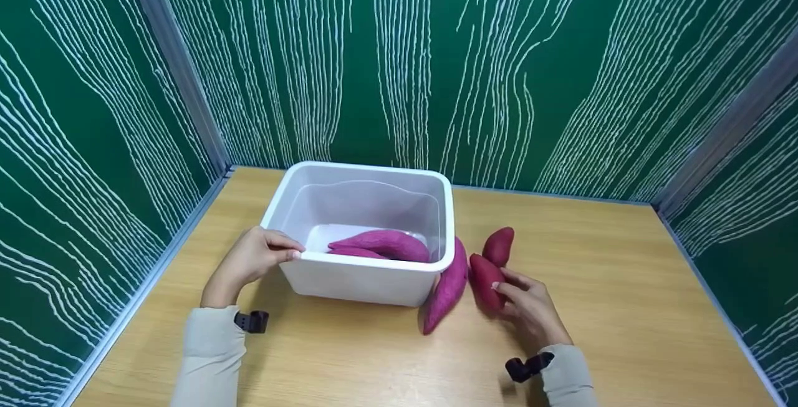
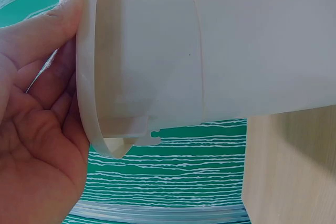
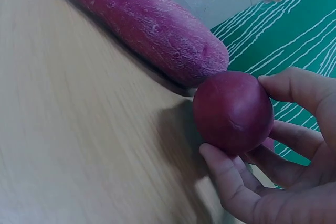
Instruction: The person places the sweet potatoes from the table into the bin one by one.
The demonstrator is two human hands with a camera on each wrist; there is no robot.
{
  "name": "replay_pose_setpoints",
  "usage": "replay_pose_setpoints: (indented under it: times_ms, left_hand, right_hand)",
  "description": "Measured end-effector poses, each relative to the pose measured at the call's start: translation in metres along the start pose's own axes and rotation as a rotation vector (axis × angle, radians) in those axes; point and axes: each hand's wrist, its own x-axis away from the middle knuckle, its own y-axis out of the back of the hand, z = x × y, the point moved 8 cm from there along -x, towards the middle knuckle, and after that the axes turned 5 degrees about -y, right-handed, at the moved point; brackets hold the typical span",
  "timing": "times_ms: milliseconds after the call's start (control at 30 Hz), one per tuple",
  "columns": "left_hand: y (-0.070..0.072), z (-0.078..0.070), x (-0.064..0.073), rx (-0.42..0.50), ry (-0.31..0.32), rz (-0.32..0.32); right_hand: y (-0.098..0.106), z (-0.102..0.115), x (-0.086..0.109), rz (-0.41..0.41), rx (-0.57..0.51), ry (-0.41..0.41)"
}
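Observation:
A white plastic bin (image 1: 355, 283) stands upright on the table, and my left hand (image 1: 251, 258) grips its rim at the near left corner. The left wrist view shows the thumb (image 2: 65, 11) and fingers against that rim. My right hand (image 1: 533, 307) holds a dark red sweet potato (image 1: 485, 279) between thumb and fingers, right of the bin. Its rounded end (image 3: 233, 111) faces the right wrist camera. Just behind it lies another dark red sweet potato (image 1: 499, 246). A longer purple sweet potato (image 1: 450, 288) lies beside the bin's right wall.
Inside the bin, purple sweet potatoes (image 1: 389, 244) lie on the floor, partly hidden by the front wall. The wooden table (image 1: 642, 307) is bounded by green panels (image 1: 355, 83) with white wavy lines and by grey metal posts (image 1: 181, 52).

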Motion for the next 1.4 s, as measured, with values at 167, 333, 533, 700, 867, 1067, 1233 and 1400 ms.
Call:
replay_pose_setpoints:
  times_ms: [167,333,533,700,867,1067,1233,1400]
  left_hand:
    - [-0.001,0.003,0.000,0.016,0.046,0.007]
    - [-0.002,0.004,0.000,0.016,0.061,0.011]
    - [-0.001,0.003,0.000,0.021,0.059,0.014]
    - [-0.001,0.002,0.000,0.019,0.047,0.010]
    - [0.000,0.000,0.000,0.005,0.003,-0.001]
    - [0.000,-0.001,0.000,-0.008,-0.001,-0.006]
    - [0.000,0.000,0.001,-0.004,0.020,0.006]
    - [0.000,0.001,0.000,0.008,0.033,0.008]
  right_hand:
    - [0.002,0.001,0.001,-0.002,0.000,-0.027]
    - [0.002,0.005,0.003,0.015,0.012,-0.070]
    - [0.002,0.015,0.004,0.009,0.041,-0.037]
    - [0.001,0.023,0.007,0.017,0.001,-0.018]
    - [0.000,0.032,0.009,0.029,-0.032,-0.004]
    - [0.001,0.039,0.012,0.018,0.003,0.003]
    - [0.001,0.045,0.014,0.030,0.041,0.000]
    - [0.001,0.053,0.015,0.045,0.051,0.007]
